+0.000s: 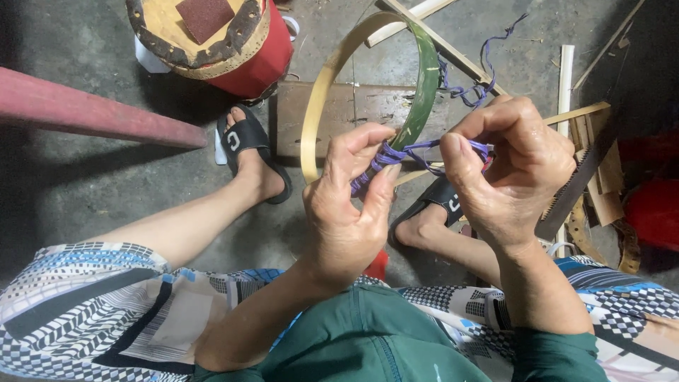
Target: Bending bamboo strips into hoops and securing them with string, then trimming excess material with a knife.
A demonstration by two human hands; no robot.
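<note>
My left hand (346, 201) grips a bent bamboo hoop (424, 78), green outside and pale inside, where a purple cord (387, 157) is wound round its overlapping ends. Thumb and fingers press on the wrapping. My right hand (513, 170) pinches the free end of that cord, pulled taut between the two hands. More of the purple cord (488, 64) trails up over the floor behind the hoop. The hoop stands upright above my knees.
A red drum-like stool (219, 39) with a dark red pad stands at the top left. A wooden board (339, 113) lies under the hoop. Bamboo strips (566, 78) and a saw blade (566, 198) lie at right. My feet in black sandals (244, 145) rest on concrete.
</note>
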